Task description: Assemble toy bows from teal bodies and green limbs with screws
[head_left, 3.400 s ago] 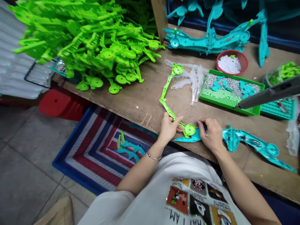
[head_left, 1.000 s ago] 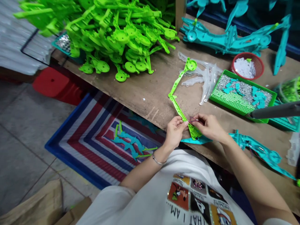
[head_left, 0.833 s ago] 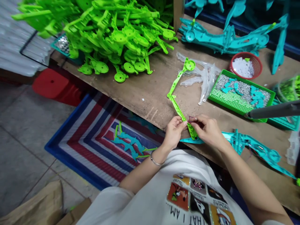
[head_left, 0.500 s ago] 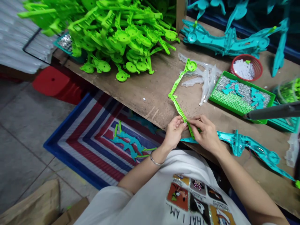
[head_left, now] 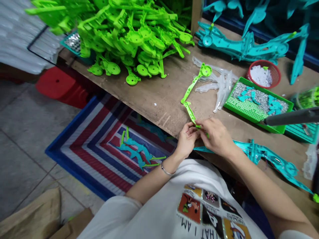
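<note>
A long, jointed green plastic part point(head_left: 189, 112) lies bent on the table, its round disc end pointing away from me. My left hand point(head_left: 187, 139) pinches the near end of it from the left. From the right, my right hand point(head_left: 215, 136) closes over the same end, so that much of it is hidden by the fingers. Whether a smaller piece sits between the fingertips I cannot make out. Just behind my right hand, a long turquoise plastic part point(head_left: 265, 154) lies along the table's front edge.
A big heap of green parts point(head_left: 139, 36) covers the back left. To the right stand a green basket point(head_left: 245, 113) of small metal and turquoise pieces and a red basket point(head_left: 275, 74). Clear plastic pieces point(head_left: 221, 88) lie nearby. A grey rod point(head_left: 291, 117) juts in from the right.
My right hand has moved slightly and turned over the near end of the green part, now covering more of it. The fingers of both hands are closer together.
</note>
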Demonstrator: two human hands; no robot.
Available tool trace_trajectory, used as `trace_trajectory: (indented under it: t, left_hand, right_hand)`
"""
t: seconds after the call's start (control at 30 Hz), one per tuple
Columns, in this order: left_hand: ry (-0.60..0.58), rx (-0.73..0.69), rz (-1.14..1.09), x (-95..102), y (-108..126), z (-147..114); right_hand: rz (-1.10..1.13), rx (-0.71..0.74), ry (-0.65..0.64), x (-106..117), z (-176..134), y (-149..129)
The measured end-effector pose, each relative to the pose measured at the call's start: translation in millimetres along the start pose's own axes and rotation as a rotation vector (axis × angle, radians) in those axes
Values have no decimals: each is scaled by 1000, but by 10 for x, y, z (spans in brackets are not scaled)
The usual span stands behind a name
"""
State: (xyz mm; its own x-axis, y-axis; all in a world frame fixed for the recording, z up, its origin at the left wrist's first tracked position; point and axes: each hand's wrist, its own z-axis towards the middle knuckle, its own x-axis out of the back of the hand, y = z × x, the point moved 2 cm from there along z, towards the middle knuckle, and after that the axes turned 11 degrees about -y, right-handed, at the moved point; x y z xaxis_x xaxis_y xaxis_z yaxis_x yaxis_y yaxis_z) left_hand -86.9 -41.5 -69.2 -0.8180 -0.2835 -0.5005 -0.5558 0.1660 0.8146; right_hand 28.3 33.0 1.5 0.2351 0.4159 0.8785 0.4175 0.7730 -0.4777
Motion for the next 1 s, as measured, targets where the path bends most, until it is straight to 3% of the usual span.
trace_trajectory:
  t: [0.1,0.2,0.43,0.73,1.0]
  left_hand:
    - [35,-87,125,52,-26,19]
    - [33,-144,222,72,-36,37]
    - [-80,6,-75,-29,46,22]
    - [-56,9,-176,15,207,187]
    - [-41,-32,-171,23,145,265]
  right_hand:
    - [8,111,-81,-84,186,-12]
    - [61,152,-80,-142,283,19]
    - [333,36,-5,64,304,239]
    - [437,-1,-39,102,404,267]
    - [453,0,-51,52,454,343]
